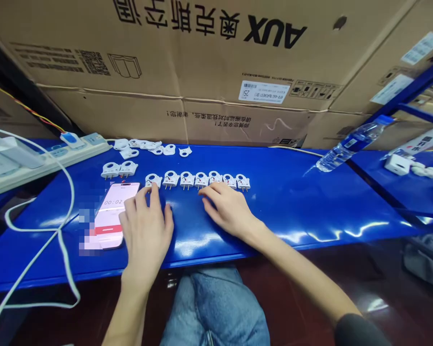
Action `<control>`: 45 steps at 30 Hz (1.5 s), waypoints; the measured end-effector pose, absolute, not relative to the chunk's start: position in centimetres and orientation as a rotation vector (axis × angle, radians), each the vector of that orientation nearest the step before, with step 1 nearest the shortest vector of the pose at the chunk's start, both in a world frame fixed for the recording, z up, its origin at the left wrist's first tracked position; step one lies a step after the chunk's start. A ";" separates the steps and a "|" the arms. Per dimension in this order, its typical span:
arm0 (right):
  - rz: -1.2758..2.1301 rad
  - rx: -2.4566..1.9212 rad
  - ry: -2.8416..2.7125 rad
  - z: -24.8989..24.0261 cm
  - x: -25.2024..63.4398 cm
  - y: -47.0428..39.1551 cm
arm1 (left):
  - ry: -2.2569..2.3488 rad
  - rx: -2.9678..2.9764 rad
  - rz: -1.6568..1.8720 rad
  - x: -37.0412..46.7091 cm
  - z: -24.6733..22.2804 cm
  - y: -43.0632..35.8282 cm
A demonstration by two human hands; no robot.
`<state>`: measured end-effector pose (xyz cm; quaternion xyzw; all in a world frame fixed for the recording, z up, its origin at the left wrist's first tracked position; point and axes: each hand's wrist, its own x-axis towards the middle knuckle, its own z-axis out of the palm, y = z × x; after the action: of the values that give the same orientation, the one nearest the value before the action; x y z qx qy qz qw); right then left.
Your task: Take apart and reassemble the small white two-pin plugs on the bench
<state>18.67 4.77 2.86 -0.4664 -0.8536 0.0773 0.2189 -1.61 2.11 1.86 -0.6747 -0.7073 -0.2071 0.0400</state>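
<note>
Several white two-pin plugs with ring-shaped tops stand in a row on the blue shelf, their pins pointing toward me. My left hand (146, 228) is palm down, fingers stretched and thumb apart. Its fingertips reach the leftmost plug (153, 180) of the row and partly cover its pins. My right hand (226, 207) reaches in from the right with bent fingers, thumb apart from the index finger. The index fingertip is at the lower edge of a middle plug (201, 179); whether it touches is unclear. Under the left hand's edge lies a phone (110, 218) showing a timer.
Two more plugs (128, 168) stand above the phone, with loose white ring pieces (129, 153) behind. A power strip (57, 158) and white cables (63, 221) occupy the left. A large AUX carton (202, 62) walls the back. At right a water bottle (353, 144) leans by the blue frame.
</note>
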 end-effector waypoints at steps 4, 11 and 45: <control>0.204 -1.410 -2.352 1.6 18.3 1.6 | -2.059 -2.220 -0.720 -0.9 1.4 0.3; 0.248 -1.608 -2.165 0.0 17.3 -2.3 | -1.854 -2.482 -0.810 0.4 -1.4 -0.9; 1.153 -1.057 -0.939 -0.3 17.6 -1.2 | -2.107 -1.577 -3.701 1.1 0.8 -1.4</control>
<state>17.56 -1.19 -0.28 -0.4583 -0.4071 0.4999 0.6118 1.08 -1.40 0.79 -0.2656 -0.3548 -0.6232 -0.6444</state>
